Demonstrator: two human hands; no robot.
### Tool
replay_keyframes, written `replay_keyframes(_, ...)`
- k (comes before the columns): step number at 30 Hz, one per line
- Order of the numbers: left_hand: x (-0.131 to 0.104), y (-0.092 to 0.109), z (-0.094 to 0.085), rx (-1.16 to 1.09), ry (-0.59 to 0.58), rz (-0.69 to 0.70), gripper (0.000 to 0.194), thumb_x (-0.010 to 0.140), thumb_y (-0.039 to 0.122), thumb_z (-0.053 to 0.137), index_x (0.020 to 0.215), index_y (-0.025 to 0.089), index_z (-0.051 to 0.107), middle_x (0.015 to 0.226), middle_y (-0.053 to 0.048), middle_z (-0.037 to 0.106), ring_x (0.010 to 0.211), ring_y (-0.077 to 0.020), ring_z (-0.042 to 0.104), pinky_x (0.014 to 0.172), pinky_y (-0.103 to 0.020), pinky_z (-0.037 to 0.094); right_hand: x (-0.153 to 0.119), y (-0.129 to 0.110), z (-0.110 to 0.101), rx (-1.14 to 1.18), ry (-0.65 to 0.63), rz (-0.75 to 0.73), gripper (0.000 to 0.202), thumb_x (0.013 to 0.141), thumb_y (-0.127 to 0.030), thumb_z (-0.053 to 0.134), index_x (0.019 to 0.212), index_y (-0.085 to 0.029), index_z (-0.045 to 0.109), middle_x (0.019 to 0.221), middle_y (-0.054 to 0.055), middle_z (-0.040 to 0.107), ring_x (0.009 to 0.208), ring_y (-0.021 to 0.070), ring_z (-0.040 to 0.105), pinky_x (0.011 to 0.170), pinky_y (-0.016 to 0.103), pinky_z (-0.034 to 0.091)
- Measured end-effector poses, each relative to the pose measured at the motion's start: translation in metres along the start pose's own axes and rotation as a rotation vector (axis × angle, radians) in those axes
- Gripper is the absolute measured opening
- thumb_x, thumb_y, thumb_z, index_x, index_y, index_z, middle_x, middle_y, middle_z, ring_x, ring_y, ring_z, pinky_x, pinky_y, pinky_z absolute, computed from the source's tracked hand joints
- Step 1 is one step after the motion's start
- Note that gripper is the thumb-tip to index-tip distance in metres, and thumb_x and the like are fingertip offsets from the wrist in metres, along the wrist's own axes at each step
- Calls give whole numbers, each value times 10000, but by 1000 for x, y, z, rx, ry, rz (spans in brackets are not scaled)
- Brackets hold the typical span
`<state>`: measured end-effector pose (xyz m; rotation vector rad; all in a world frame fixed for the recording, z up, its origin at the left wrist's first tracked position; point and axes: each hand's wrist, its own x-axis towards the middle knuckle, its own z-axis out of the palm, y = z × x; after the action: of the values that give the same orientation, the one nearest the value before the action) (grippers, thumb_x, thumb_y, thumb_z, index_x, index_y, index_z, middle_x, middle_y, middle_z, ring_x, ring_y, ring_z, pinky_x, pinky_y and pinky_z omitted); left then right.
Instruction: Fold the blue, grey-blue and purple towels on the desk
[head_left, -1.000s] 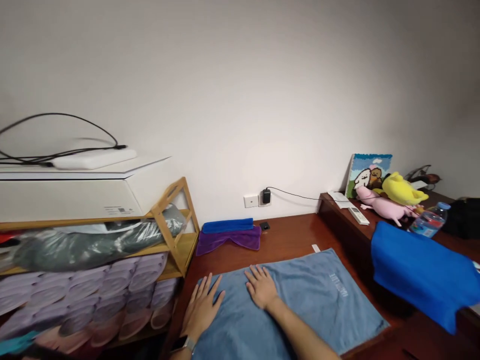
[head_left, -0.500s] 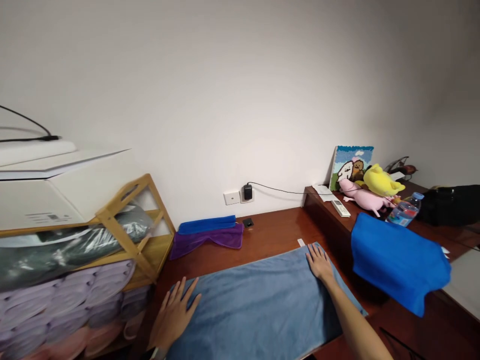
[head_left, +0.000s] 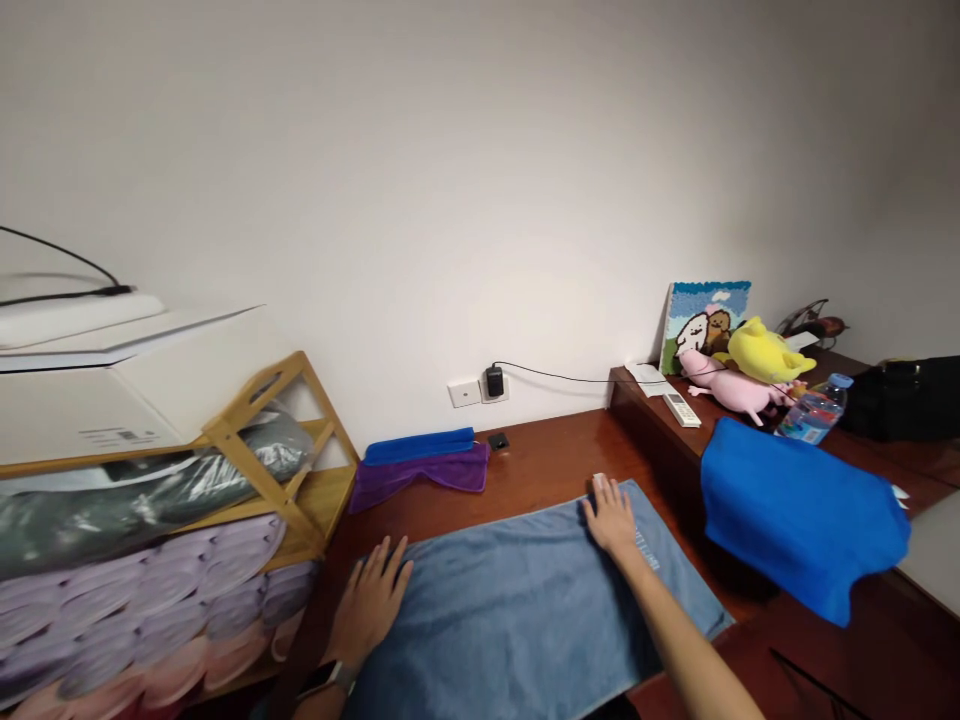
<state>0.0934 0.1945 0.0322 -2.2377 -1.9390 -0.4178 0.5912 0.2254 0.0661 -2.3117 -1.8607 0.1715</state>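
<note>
A grey-blue towel [head_left: 510,600] lies spread out over the brown wooden desk [head_left: 547,455]. On its far left corner rests my left hand [head_left: 371,605], flat with the fingers apart; a watch is on that wrist. My right hand [head_left: 611,515] lies open near the towel's far edge, toward the right, its fingertips by a small white tag. Pale lettering shows on the towel just right of this hand. Neither hand grips anything.
Behind the towel lie a folded blue cloth [head_left: 420,445] and a purple cloth [head_left: 424,478]. A blue cloth [head_left: 802,520] hangs over the raised ledge, near a bottle [head_left: 817,410], plush toys [head_left: 739,388] and a remote [head_left: 682,409]. A wooden rack [head_left: 262,440] stands left.
My right hand has slid left along the towel's far edge, uncovering the lettering. My left hand has moved slightly up and to the right, still flat on the towel.
</note>
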Motion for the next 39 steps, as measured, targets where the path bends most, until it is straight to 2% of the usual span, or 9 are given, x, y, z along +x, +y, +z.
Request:
replay_keyframes(4,3,15,5,24,-40,1,638,1034,517,296,1553,246,549,1641,-118,524,1544,-315,435,1263,-552,333,-15,-59,12,114,-41,-305,630,1104,-561,215,1678,-332,336,1768,-14,244,1646,234,145,1323,478,73)
replay_keyframes(7,-6,3,15,70,-63,-74,637,1010,480,318,1548,236,557,1639,-130,525,1538,-341,443,1248,-575,349,-13,-64,22,106,-95,-251,640,1106,-525,203,1683,-278,331,1757,26,275,1640,240,173,1320,482,85)
replay_keyframes(11,-18,-15,22,81,-17,-95,666,982,501,338,1547,227,560,1645,-151,511,1555,-383,405,1258,-605,322,3,-24,24,40,-80,-74,678,1095,-513,201,1698,-214,280,1769,50,222,1643,244,162,1322,478,95)
replay_keyframes(18,-17,-12,19,87,-20,-154,726,985,559,319,1590,198,495,1636,-174,514,1543,-384,418,1244,-606,346,30,58,25,-30,-37,122,717,1082,-534,169,1712,-195,217,1778,49,189,1646,266,143,1324,497,96)
replay_keyframes(25,1,-10,16,81,-68,-219,731,1000,545,311,1583,144,495,1655,-232,466,1550,-394,410,1243,-605,342,41,69,10,7,-64,221,738,1080,-506,145,1710,-124,185,1784,73,151,1651,271,111,1329,504,77)
replay_keyframes(29,5,5,4,31,-33,-227,777,1010,587,271,1589,112,475,1630,-237,498,1534,-381,439,1238,-594,358,19,34,-7,31,12,176,708,1087,-444,162,1704,-99,215,1780,87,161,1649,298,115,1330,509,79)
replay_keyframes(32,-20,27,-1,-8,32,-106,706,1025,544,289,1590,171,490,1682,-162,453,1561,-326,410,1282,-542,316,-34,-19,2,85,104,-62,665,1093,-407,200,1707,-156,247,1775,48,189,1653,269,107,1338,479,58)
replay_keyframes(36,-71,52,2,-41,-14,-39,628,1024,526,358,1565,259,531,1672,-92,483,1549,-312,434,1274,-553,343,-121,-97,32,236,-25,-431,638,1106,-495,268,1702,-267,272,1760,-5,232,1644,243,164,1341,471,106)
replay_keyframes(39,-103,48,3,-25,-39,-74,646,1010,552,380,1576,271,515,1664,-93,493,1528,-330,463,1255,-580,366,-156,-129,42,295,-117,-490,650,1107,-571,262,1692,-289,294,1755,-5,249,1640,245,181,1342,496,104)
